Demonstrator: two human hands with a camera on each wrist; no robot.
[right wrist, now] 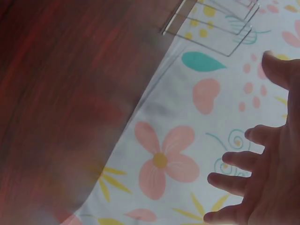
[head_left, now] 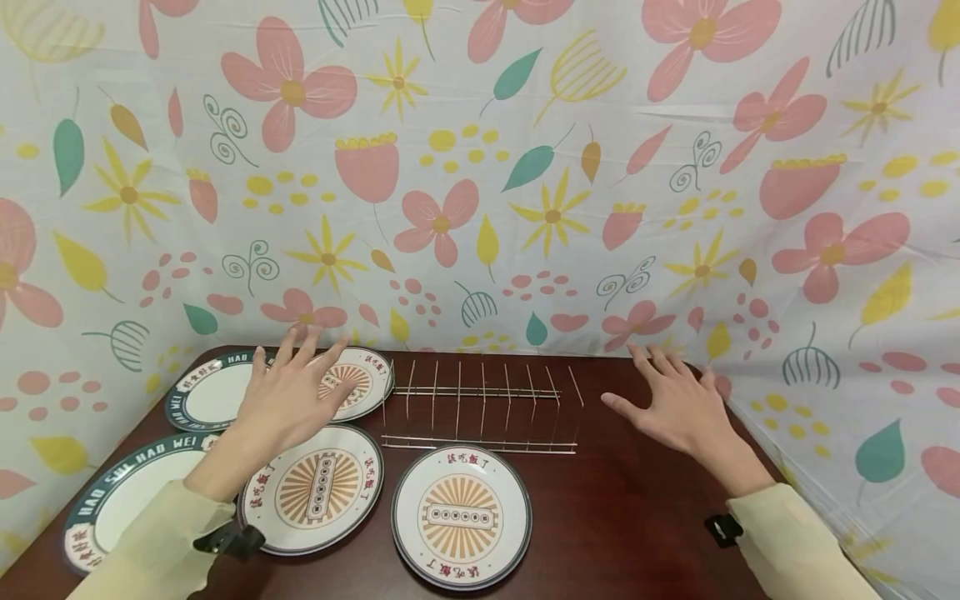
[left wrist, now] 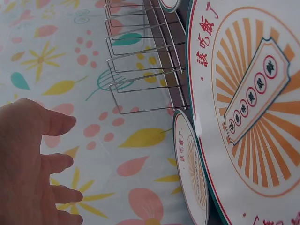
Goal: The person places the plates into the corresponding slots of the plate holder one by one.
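My left hand (head_left: pixel 294 396) hovers with spread fingers over the plates on the left and holds nothing. Partly behind it is a sunburst plate (head_left: pixel 358 385) with red characters. Two more plates of that pattern, a left one (head_left: pixel 311 483) and a middle one (head_left: pixel 462 518), lie face up nearer me. On the right, my right hand (head_left: pixel 675 408) is held out over the table, fingers apart, with nothing in it. Between the hands stands a wire dish rack (head_left: pixel 480 392) with no plates in its slots; the left wrist view shows its wire loops (left wrist: pixel 145 61) beyond the plates.
Two green-rimmed plates with white centres, a far one (head_left: pixel 213 396) and a near one (head_left: pixel 135 492), lie at the left side of the dark wooden table (head_left: pixel 607 517). A flower-printed cloth (head_left: pixel 480 183) hangs behind the table and along both sides.
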